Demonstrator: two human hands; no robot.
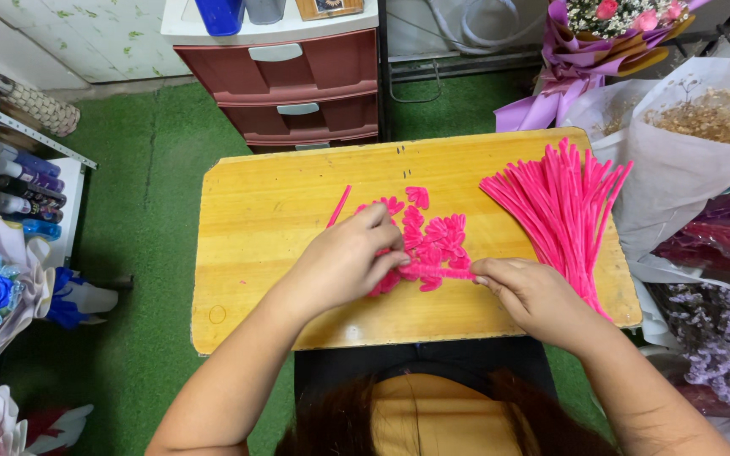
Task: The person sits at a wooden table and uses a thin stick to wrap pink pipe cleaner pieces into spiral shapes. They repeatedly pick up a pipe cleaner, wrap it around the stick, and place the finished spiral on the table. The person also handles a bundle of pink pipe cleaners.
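Both hands work over a small yellow wooden table (255,253), on a pile of bent pink pipe cleaner pieces (433,241) near its middle. The left hand (344,262) lies curled on the left side of the pile, fingers bent down onto the pieces; whether it grips one I cannot tell. The right hand (530,291) is pinched closed on the end of one pink pipe cleaner (443,272), which lies nearly level, its long axis running left to right between the two hands. The piece points from the right fingertips toward the left hand, so both hands meet at it. A bundle of straight pink pipe cleaners (563,207) fans out just right of the pile, nearer the right hand. One loose straight stick (339,206) lies apart, above the left hand
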